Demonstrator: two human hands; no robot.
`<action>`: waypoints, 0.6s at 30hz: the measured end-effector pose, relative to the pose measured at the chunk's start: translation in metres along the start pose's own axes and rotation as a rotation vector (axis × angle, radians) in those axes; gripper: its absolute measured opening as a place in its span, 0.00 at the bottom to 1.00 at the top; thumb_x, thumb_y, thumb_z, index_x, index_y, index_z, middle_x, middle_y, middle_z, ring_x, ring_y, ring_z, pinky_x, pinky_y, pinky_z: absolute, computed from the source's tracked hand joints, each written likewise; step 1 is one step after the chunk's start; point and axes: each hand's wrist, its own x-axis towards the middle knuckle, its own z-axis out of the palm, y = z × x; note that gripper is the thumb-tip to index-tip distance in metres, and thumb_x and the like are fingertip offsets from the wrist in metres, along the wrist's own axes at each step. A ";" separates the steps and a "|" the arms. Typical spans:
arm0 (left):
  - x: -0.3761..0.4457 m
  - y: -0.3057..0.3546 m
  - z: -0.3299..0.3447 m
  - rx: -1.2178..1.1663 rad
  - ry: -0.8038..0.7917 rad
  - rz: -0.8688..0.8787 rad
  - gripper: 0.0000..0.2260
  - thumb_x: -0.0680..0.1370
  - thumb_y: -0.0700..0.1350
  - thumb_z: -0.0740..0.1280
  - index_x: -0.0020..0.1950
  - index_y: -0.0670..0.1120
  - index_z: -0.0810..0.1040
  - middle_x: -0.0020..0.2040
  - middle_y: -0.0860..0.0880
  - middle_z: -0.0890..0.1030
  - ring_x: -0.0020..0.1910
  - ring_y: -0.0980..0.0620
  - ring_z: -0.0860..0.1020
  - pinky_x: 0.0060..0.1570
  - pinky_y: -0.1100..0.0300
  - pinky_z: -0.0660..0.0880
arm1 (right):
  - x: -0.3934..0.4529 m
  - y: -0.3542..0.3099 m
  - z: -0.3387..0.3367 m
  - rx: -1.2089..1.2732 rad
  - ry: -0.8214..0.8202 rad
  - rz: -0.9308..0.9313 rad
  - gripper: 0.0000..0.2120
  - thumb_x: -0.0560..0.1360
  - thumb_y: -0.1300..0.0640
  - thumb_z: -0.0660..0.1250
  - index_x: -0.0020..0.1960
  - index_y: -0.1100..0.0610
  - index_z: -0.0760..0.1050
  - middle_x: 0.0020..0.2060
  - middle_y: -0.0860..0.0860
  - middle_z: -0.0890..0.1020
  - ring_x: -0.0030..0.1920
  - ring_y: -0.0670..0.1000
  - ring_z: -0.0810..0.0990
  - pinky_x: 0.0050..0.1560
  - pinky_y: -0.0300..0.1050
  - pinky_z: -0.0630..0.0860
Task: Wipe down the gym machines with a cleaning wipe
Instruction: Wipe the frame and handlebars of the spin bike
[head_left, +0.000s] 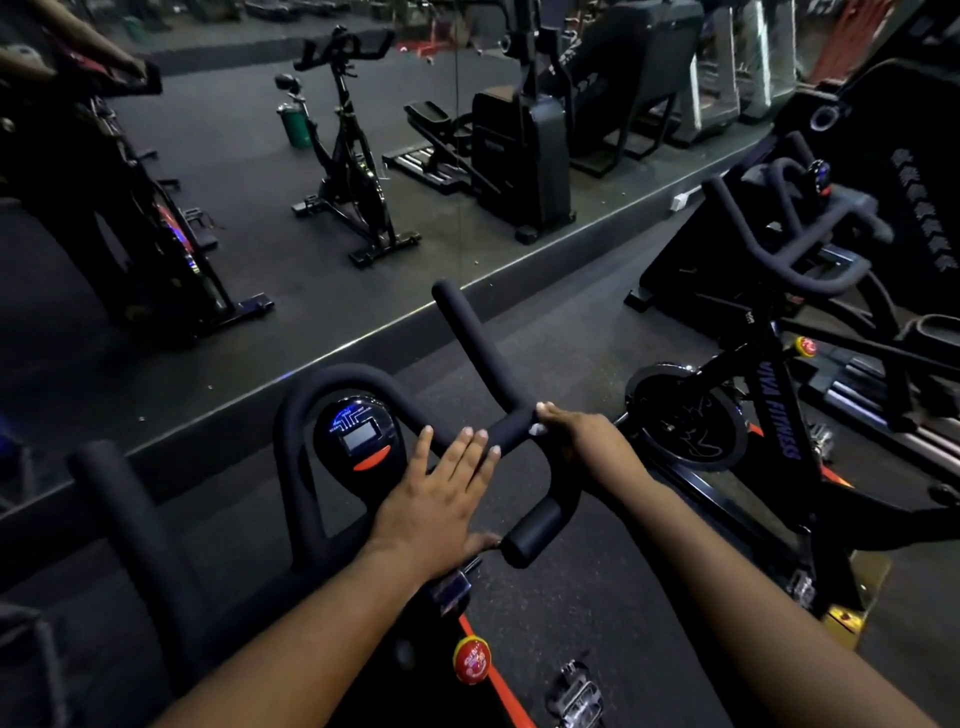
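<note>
The cleaning wipe (536, 429) shows only as a small white patch under the fingers of the right hand (582, 441), pressed against the padded handlebar (483, 358) of the nearest spin bike, at the bend where the right horn rises. The right grip is curled over the bar and pinches the wipe to the foam, a hold that suits dragging the wipe along the tube.

The left hand (441, 499) lies flat on the same bar nearer the centre, fingers straight and slightly spread, thumb out toward the short end grip (532, 530). It holds nothing. Judged from its position, it braces the handlebar so the assembly does not swing under wiping pressure.

Inside the handlebar loop sits the lit console (358, 431) with a small screen and an orange button. Below, a red resistance knob (471, 660) and one pedal (576, 691) are visible. A second spin bike (779, 395) stands to the right on the dark rubber floor (561, 322). Ahead, a wall mirror (311, 208) reflects further machines.

Remaining surfaces on this bike likely still need wiping.
</note>
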 end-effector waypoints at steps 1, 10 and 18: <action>0.000 0.000 0.000 -0.006 -0.003 -0.002 0.45 0.78 0.72 0.42 0.80 0.41 0.31 0.82 0.39 0.36 0.82 0.42 0.37 0.73 0.30 0.35 | 0.003 -0.001 -0.006 -0.014 0.008 -0.009 0.15 0.81 0.48 0.66 0.62 0.56 0.78 0.58 0.54 0.84 0.58 0.55 0.83 0.55 0.55 0.78; 0.000 0.001 -0.003 -0.069 0.011 -0.011 0.43 0.79 0.72 0.45 0.81 0.43 0.34 0.82 0.41 0.37 0.81 0.43 0.36 0.73 0.31 0.32 | 0.114 -0.067 -0.021 0.068 0.208 -0.160 0.28 0.81 0.64 0.61 0.80 0.54 0.63 0.80 0.51 0.62 0.77 0.55 0.65 0.68 0.52 0.71; 0.003 0.000 -0.001 -0.125 -0.108 -0.032 0.44 0.76 0.72 0.41 0.83 0.43 0.48 0.83 0.41 0.50 0.83 0.44 0.47 0.75 0.31 0.35 | 0.112 -0.052 0.015 -0.004 0.152 -0.220 0.27 0.84 0.61 0.59 0.81 0.49 0.57 0.81 0.46 0.57 0.72 0.54 0.72 0.48 0.48 0.77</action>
